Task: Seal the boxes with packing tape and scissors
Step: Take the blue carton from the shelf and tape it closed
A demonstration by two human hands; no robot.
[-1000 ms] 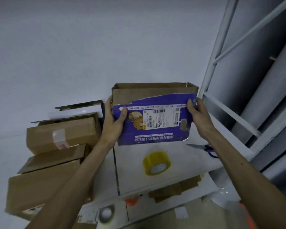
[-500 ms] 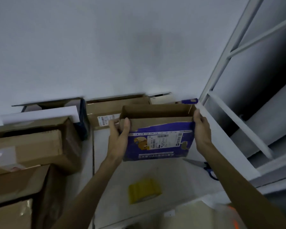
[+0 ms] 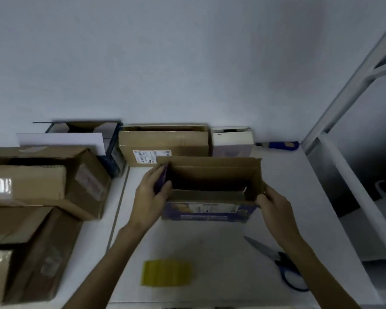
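Note:
An open cardboard box (image 3: 212, 186) with a purple printed front and a white label stands on the white table (image 3: 210, 253), its top flaps up. My left hand (image 3: 151, 192) grips the box's left end, thumb over the near edge. My right hand (image 3: 273, 205) pinches the box's right near corner. A yellow roll of packing tape (image 3: 166, 273) lies on the table in front of the box, blurred. Blue-handled scissors (image 3: 276, 262) lie to the right, under my right forearm.
Stacked cardboard boxes (image 3: 42, 181) fill the left side. A brown box (image 3: 163, 141), a small white box (image 3: 232, 141) and a blue-handled tool (image 3: 279, 145) stand along the back wall. A white metal shelf frame (image 3: 348, 175) borders the table on the right.
The box came down from chest height onto the table and now shows its open top. Both hands kept hold of its ends. The view tilted downward.

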